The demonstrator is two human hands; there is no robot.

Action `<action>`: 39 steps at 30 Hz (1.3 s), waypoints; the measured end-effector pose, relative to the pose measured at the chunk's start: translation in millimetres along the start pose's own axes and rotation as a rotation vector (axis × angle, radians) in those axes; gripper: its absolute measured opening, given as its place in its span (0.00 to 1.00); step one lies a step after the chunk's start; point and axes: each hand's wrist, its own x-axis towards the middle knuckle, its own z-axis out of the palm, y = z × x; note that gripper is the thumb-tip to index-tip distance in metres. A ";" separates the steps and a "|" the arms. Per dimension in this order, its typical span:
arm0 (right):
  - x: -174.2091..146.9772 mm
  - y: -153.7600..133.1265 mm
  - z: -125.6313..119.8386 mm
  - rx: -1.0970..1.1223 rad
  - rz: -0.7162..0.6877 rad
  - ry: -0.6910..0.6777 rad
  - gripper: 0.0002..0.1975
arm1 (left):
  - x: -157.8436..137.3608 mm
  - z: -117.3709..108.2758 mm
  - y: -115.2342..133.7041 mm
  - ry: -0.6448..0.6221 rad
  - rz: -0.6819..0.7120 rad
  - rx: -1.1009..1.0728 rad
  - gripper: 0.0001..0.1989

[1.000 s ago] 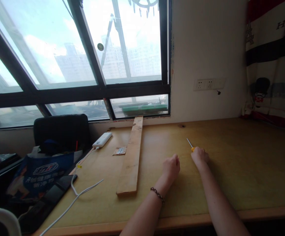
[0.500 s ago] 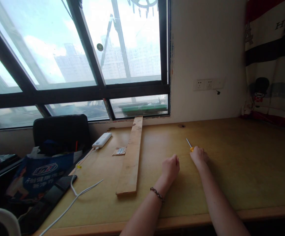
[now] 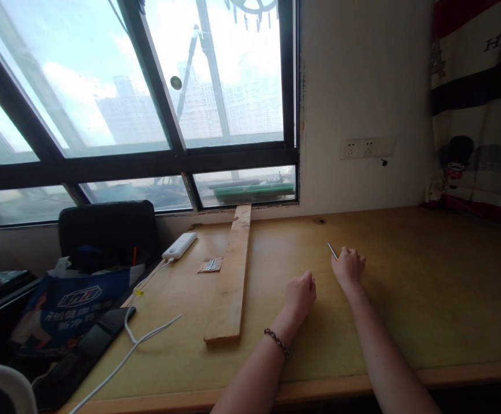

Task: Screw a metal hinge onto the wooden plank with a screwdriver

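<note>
My left hand [image 3: 301, 294] is closed in a fist on the table, to the right of a long wooden board [image 3: 233, 270]. Whatever the fist may hold is hidden by its fingers. Farther right, my right hand [image 3: 348, 268] is closed over a screwdriver. The thin metal shaft of the screwdriver [image 3: 332, 250] points away to the upper left, and its yellow handle is almost wholly covered. Left of the board lies a small wooden piece with metal hinge-like plates [image 3: 211, 264].
A white power bank [image 3: 180, 246] lies at the table's left edge, its white cable [image 3: 136, 345] trailing to the front. Beyond that edge are a blue bag [image 3: 77, 305] and a black chair [image 3: 107, 230]. Window and socket wall [image 3: 362, 148] bound the back.
My right hand has shifted and rolled over the screwdriver handle, hiding most of the yellow. The shaft stays at about the same place. My left hand has hardly moved.
</note>
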 end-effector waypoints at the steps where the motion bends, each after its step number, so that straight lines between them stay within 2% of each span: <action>1: 1.3 -0.1 1.7 0.023 -0.033 0.025 0.16 | 0.0 -0.1 0.1 -0.003 0.000 0.003 0.12; 4: 6.1 -0.2 7.0 0.112 -0.144 0.071 0.13 | 0.5 -0.3 0.2 -0.014 -0.002 0.012 0.13; 7: 7.6 -1.9 8.9 0.235 -0.236 0.023 0.11 | 1.1 0.2 -0.4 -0.020 -0.004 0.020 0.13; 10: 3.9 -5.3 5.4 0.300 -0.288 -0.045 0.18 | 0.9 2.2 -1.7 -0.002 0.007 0.017 0.13; 15: -3.6 -10.3 -4.4 0.330 -0.317 0.003 0.26 | -1.3 3.1 -0.8 0.045 0.037 -0.014 0.13; 18: -6.0 -13.0 -6.7 0.367 -0.332 0.014 0.27 | 1.2 -11.2 -1.5 0.106 0.058 -0.076 0.15; 20: -8.8 -16.1 -6.6 0.394 -0.356 -0.002 0.27 | 6.0 -32.4 -9.5 0.191 0.025 -0.154 0.18; 22: -14.1 -21.4 -5.9 0.419 -0.389 -0.025 0.26 | 11.7 -61.4 -29.0 0.318 -0.035 -0.231 0.20; 24: -22.6 -28.9 -5.2 0.437 -0.427 -0.054 0.25 | 15.7 -92.4 -62.3 0.472 -0.116 -0.245 0.21; 26: -33.9 -38.3 -4.8 0.450 -0.464 -0.080 0.23 | 15.5 -117.4 -107.3 0.583 -0.224 -0.225 0.20; 28: -47.1 -48.8 -4.6 0.475 -0.495 -0.110 0.22 | 10.6 -130.0 -156.7 0.611 -0.366 -0.187 0.19; 31: -69.6 -66.3 -5.0 0.582 -0.522 -0.199 0.22 | 0.7 -124.6 -217.8 0.558 -0.564 -0.183 0.17; 33: -85.7 -79.9 -5.6 0.683 -0.539 -0.283 0.20 | -2.3 -112.0 -240.3 0.496 -0.600 -0.251 0.16; 37: -116.0 -115.0 -5.7 0.851 -0.580 -0.467 0.13 | 1.7 -91.6 -249.6 0.336 -0.583 -0.369 0.17; 39: -127.0 -134.9 -2.9 0.890 -0.486 -0.582 0.13 | 4.7 -87.7 -248.9 0.277 -0.560 -0.392 0.18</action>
